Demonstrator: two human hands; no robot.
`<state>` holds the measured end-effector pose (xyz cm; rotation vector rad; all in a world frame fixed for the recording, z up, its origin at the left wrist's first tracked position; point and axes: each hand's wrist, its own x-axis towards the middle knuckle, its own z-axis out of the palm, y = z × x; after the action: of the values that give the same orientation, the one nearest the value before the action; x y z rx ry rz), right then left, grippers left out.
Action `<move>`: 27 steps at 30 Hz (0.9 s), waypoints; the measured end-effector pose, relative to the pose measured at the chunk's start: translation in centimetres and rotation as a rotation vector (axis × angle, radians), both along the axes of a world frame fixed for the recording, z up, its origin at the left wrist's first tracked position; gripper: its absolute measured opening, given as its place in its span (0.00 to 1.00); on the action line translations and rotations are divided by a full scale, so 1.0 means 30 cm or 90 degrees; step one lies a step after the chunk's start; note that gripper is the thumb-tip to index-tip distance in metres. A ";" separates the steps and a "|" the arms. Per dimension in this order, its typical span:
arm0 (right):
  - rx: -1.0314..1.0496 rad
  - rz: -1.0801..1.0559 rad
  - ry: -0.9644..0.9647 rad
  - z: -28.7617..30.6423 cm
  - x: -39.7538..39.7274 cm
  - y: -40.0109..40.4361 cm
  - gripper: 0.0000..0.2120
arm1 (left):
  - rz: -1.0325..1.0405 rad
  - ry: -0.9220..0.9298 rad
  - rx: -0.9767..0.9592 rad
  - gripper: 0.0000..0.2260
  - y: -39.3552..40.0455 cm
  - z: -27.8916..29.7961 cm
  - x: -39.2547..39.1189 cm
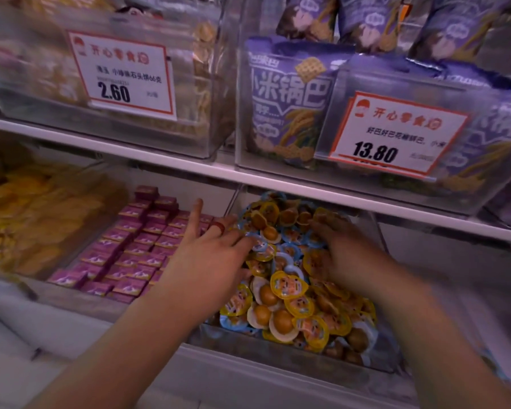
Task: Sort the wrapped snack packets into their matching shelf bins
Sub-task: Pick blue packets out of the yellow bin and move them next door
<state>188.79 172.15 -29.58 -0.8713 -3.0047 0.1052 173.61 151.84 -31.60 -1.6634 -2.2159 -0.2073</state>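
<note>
A clear bin (292,354) on the lower shelf is heaped with small round snack packets (289,286) with yellow and blue lids. Both my hands are in it. My left hand (213,255), with a red ring, lies on the left side of the pile with its index finger stretched out over the neighbouring bin; its other fingertips are buried among the packets. My right hand (341,252) lies palm down on the right side of the pile, fingers curved into the packets. Whether either hand holds a packet is hidden.
Left of this bin is a bin of small purple boxes (130,246), then a bin of yellow packets (27,214). The upper shelf (165,159) carries clear bins with price tags: pale biscuits (121,75) and purple bags (289,98).
</note>
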 end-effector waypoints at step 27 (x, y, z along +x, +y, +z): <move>-0.034 -0.025 0.267 -0.085 -0.053 -0.043 0.16 | 0.062 -0.051 0.014 0.15 0.127 0.015 0.070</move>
<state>187.19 170.86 -32.11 -0.7940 -2.6040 0.3249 175.72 155.65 -31.15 -1.5573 -2.3382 -0.2755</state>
